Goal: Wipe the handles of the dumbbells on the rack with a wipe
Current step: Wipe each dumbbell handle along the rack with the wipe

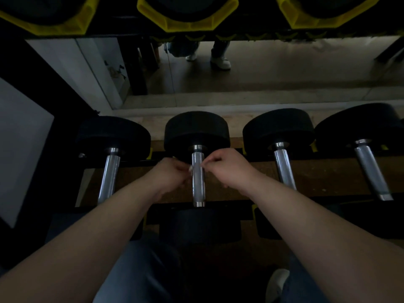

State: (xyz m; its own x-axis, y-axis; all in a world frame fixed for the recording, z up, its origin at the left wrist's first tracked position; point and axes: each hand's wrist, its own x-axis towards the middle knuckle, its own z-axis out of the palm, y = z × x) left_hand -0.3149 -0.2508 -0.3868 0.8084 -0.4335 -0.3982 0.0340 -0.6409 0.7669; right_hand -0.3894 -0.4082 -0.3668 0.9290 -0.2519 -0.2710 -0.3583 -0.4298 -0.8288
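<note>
Several black dumbbells with chrome handles lie in a row on the low rack point(328, 178). My left hand point(169, 174) and my right hand point(227, 169) sit on either side of the middle dumbbell's handle point(198, 189), at its upper half. The fingers of both hands are curled, with the fingertips pinched against the handle's sides. A small pale bit shows at each pinch and looks like the ends of a thin wipe point(190, 169) around the handle. In this dim light most of the wipe cannot be made out.
Neighbouring handles lie left point(109, 178) and right point(284, 169), with another at the far right point(371, 171). Yellow-edged weights point(188, 20) sit on the shelf above. A mirror point(284, 68) behind the rack reflects the floor and a person's feet. My jeans-clad knees are below.
</note>
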